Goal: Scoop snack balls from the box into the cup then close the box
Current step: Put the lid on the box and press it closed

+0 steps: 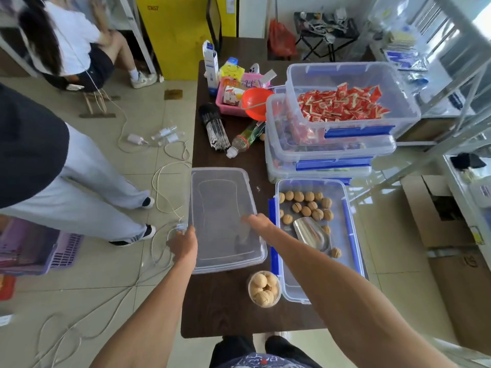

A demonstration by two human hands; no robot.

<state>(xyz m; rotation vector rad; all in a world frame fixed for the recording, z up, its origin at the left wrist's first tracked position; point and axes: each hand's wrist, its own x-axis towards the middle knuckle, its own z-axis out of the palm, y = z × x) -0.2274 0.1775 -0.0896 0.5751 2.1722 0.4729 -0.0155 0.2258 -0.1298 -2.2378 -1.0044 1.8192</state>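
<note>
Dark counter (228, 309) crowded at the far end: stacked clear bins, the top bin (353, 99) full of red sachets (342, 103); beside them an orange funnel (255, 103), a pink basket (233, 98) of packets, a lying bottle (245, 139), a black bundle (214, 127). Nothing between the hands and the lid. On the floor to the left, white cables (164, 181) and two other people.

Open clear box (345, 235) with blue clips at near right, holding a scatter of round snack balls (309, 205) at its far end and a metal scoop (312, 233) lying mid-box. Clear cup (264, 288) just in front of the box's near-left corner, filled with snack balls.

Clear lid (225, 219) flat on the counter, left of the box. Left hand (183, 244) at the lid's left edge, right hand (259, 223) at its right edge, each grip seemingly closed on the rim, fingers partly hidden.
</note>
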